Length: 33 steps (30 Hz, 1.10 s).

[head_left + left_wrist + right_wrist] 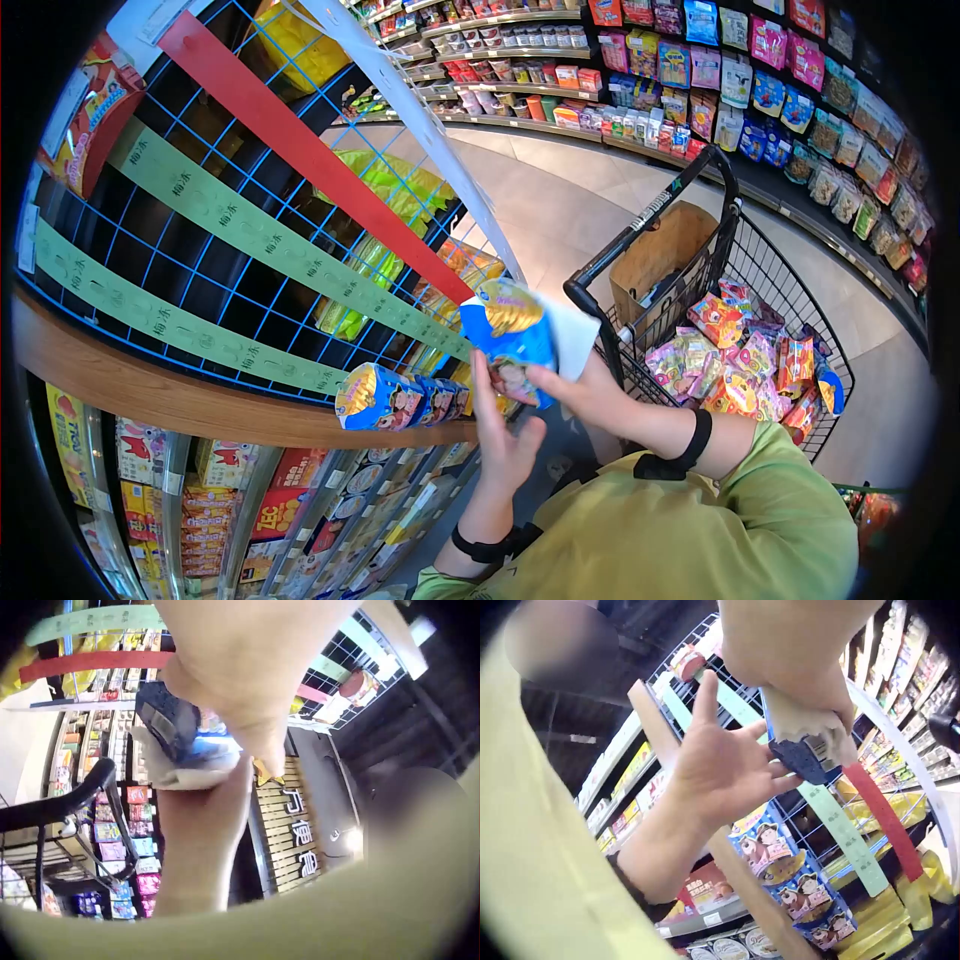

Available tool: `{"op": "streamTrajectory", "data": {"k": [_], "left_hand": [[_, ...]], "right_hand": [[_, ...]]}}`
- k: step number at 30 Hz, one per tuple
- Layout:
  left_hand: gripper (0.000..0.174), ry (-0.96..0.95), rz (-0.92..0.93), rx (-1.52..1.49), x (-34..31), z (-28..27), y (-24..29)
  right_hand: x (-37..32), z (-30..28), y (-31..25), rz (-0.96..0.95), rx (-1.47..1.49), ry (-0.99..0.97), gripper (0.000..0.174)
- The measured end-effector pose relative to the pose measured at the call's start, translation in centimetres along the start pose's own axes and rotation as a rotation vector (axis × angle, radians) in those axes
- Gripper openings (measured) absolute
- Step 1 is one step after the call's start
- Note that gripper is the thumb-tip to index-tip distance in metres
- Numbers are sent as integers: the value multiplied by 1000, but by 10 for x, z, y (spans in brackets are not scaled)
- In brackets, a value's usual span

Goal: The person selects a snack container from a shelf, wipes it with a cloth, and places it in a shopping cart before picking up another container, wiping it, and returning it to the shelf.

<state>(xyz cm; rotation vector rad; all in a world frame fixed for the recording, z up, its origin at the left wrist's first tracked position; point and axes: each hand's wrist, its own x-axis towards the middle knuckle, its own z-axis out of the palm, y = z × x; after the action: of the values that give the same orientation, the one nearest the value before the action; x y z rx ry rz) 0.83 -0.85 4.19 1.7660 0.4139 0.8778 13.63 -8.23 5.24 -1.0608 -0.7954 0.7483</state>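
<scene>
A blue snack pack (510, 335) with a picture of golden snacks on its front is held up in my right hand (578, 392), thumb over its lower edge. A white sheet-like part (575, 338) stands out along the pack's right side. The pack's dark blue end (799, 759) faces the right wrist camera. My left hand (502, 435) is at the pack's lower left, palm spread and fingers straight, fingertips right at the pack. Similar blue packs (375, 398) stand in a row on the wooden ledge (250, 400), just left of my left hand.
A blue wire rack (225, 255) with green strips (215, 205) and a red strip (310, 150) rises above the ledge. To the right stands a black shopping cart (735, 215) holding a cardboard box (660, 255) and several colourful snack bags (750, 365). Stocked shelves (520, 55) line the back.
</scene>
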Motion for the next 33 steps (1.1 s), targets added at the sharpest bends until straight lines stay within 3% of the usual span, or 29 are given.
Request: {"op": "streamTrajectory", "data": {"k": [2, 3, 5, 6, 11, 14, 15, 17, 18, 20, 21, 23, 25, 27, 29, 30, 33], "left_hand": [[112, 47, -41, -211, 3, 8, 2], [116, 79, -112, -359, 3, 9, 3], [113, 109, -388, -781, -5, -4, -11], [111, 56, -389, -836, -7, -10, -22], [107, 26, -443, -871, -16, -22, -32], [94, -27, -392, -968, -12, -21, -22], [94, -25, -388, -969, -12, -23, -20], [88, -48, -426, -967, -14, -27, -17], [84, -49, -424, -970, -15, -28, -17], [85, -49, -421, -950, -15, -26, -17], [86, -53, -418, -930, -13, -24, -18], [86, -71, -439, -900, -13, -18, -22], [86, 87, -632, -1014, -8, -6, -7], [85, 156, -755, -1035, -14, -16, -12], [83, -80, -555, -837, -30, -34, -42], [81, -57, -549, -874, -27, -30, -35], [81, -70, -570, -920, -26, -31, -30]], "right_hand": [[-8, 11, 3, -129, 27, -95, 56], [-10, 12, 5, -251, -170, -121, 62], [-21, 6, -7, -477, -1026, -323, 68], [-24, 7, -2, -601, -1110, -347, 62], [-11, -9, -6, -633, -1116, -360, 60], [2, -28, -9, -449, -1095, -229, 63], [9, -36, -10, -339, -965, -179, 61], [14, -41, 3, -33, -186, 37, 57], [15, -44, 2, -33, -186, 35, 57], [14, -46, -11, -221, -433, 99, 58], [10, -40, -19, -221, -434, 99, 58], [0, -15, -35, -645, -1050, -179, 62], [-10, 5, -42, -642, -1107, -465, 66], [-9, 10, -27, -614, -1112, -421, 67], [0, 0, -26, -599, -1158, -383, 68], [3, -7, -27, -583, -1286, -368, 66], [16, -32, -10, -423, -1253, -167, 57]]}}
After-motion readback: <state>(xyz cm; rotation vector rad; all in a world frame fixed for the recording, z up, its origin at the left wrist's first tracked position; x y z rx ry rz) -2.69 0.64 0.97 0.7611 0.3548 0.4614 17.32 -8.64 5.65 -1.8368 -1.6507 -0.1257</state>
